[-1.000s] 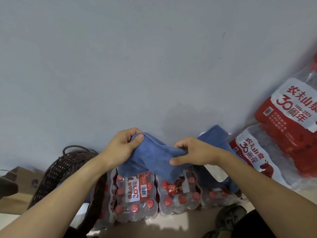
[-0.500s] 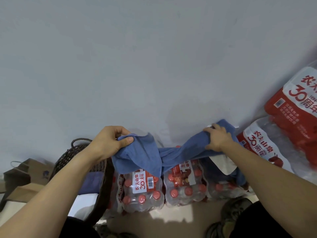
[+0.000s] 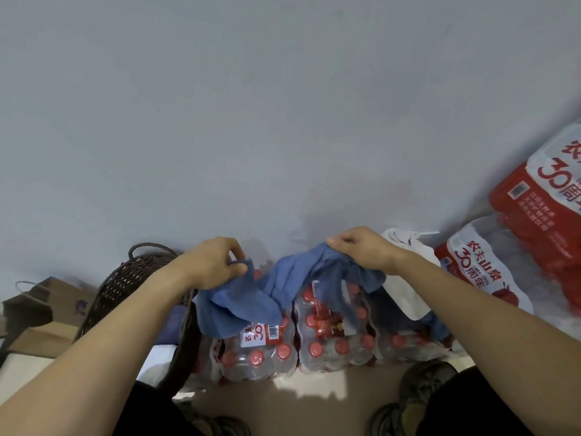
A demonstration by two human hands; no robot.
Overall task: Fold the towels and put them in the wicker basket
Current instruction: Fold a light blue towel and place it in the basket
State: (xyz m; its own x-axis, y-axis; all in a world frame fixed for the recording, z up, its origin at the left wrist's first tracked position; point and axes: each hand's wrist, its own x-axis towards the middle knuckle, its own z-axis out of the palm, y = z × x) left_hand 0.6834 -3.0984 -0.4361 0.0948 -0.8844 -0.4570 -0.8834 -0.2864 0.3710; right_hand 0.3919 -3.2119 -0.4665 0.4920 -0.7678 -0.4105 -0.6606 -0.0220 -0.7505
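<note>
Blue towel (image 3: 248, 297) sags over bottle packs (image 3: 314, 341) beside the wicker basket (image 3: 132, 278); left hand (image 3: 213, 262) and right hand (image 3: 361, 250) each pinch an upper edge, held apart.

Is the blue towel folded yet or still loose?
Loose. The blue towel sags crumpled between the left hand and right hand, each gripping an edge.

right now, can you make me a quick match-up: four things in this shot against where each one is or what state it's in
Things:
1. blue towel
2. wicker basket
3. white cloth
4. paper bag

Places or states:
A. far left, on the floor
B. behind the right forearm
C. held up by both hands
D. under the left forearm, beside the bottle packs

Pairs: 1-C, 2-D, 3-B, 4-A
</note>
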